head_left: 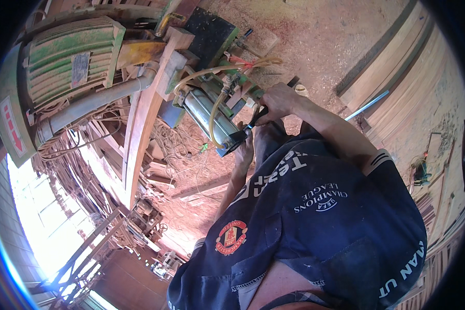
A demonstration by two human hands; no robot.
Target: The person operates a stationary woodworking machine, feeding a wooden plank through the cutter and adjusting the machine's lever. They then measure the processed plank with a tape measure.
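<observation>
A shiny metal air cylinder (207, 116) with a black end block (235, 140) lies slanted in front of me, mounted at the machine. My left hand (245, 151) is at that end block, its thumb up beside it and its other fingers partly hidden. My right hand (280, 102) is closed around a black-handled tool with a bit of blue (257, 118). The tool's front part reaches the end block near my left thumb; its exact kind is hard to make out. A yellowish air hose (212, 121) curves over the cylinder from a metal fitting (228, 82) to the end block.
A dusty green motor (70, 57) with a grey pipe (95, 102) stands at the left, beside a long wooden beam (142, 121). Curved planks (398, 67) lie at the upper right. Tangled cords (173, 139) and sawdust cover the floor. A power tool (421, 171) sits at the far right.
</observation>
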